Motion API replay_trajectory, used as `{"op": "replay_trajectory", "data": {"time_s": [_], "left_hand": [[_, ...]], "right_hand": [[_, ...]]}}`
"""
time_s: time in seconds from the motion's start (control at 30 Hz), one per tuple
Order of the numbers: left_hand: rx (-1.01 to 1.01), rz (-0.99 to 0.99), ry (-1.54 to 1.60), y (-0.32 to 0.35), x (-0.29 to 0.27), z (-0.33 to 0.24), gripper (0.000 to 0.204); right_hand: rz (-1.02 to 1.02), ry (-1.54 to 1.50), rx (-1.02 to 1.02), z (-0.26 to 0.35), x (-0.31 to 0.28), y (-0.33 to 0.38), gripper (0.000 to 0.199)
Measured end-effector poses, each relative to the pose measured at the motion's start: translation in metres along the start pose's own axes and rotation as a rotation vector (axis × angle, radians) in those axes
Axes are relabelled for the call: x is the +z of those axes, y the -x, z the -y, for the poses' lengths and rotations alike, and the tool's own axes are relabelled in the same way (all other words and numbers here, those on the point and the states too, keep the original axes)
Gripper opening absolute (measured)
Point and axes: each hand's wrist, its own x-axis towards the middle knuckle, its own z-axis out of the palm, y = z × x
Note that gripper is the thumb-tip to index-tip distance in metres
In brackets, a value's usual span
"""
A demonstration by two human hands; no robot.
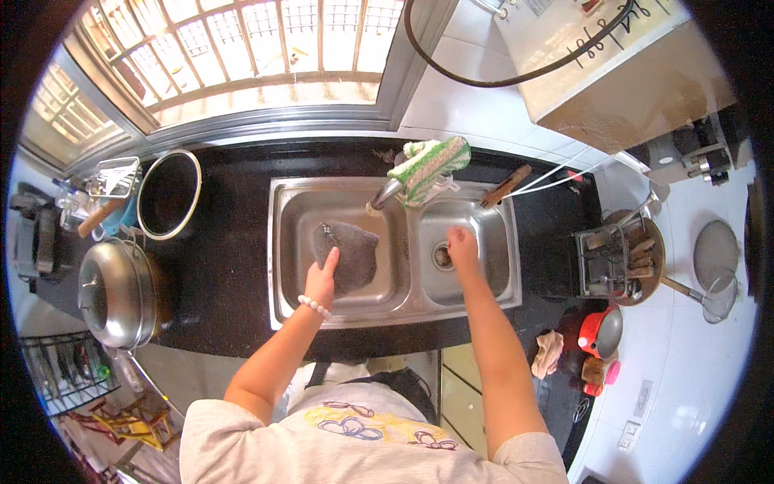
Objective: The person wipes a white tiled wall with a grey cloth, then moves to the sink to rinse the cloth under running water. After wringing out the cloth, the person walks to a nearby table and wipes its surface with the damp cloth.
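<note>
My left hand (323,276) presses on a dark grey cloth (348,252) spread in the left basin of a steel double sink (278,242). A bead bracelet circles that wrist. My right hand (462,244) reaches into the right basin beside the drain (443,256); whether its fingers hold anything I cannot tell. The tap (385,194) stands at the back between the basins, with a green and white striped cloth (428,165) draped over it.
The black counter (226,242) carries an empty pot (168,194) and a lidded steel pot (118,293) at left. At right stand a utensil rack (617,258), a red bowl (598,332) and a crumpled rag (547,352). A window is behind.
</note>
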Motion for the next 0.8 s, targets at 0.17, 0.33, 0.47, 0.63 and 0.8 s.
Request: {"op": "replay_trajectory", "data": {"time_s": [0.17,0.33,0.47,0.63,0.8], "left_hand": [[0.041,0.162,-0.049,-0.013,0.006,0.012,0.045],[-0.036,0.317,0.087,-0.018,0.018,0.006,0.039],[-0.310,0.398,0.275,-0.018,0.022,-0.016,0.038],[-0.409,0.500,0.359,-0.023,0.024,-0.019,0.036],[-0.414,0.528,0.331,-0.022,0.026,-0.021,0.037]], "right_hand": [[0.070,-0.317,0.205,0.032,0.024,-0.072,0.030],[0.066,-0.467,0.281,0.018,0.040,-0.117,0.028],[0.036,-0.480,0.254,-0.004,0.049,-0.137,0.022],[0.064,-0.653,0.329,-0.005,0.047,-0.134,0.014],[0.051,-0.881,0.385,0.003,0.046,-0.123,0.010]]}}
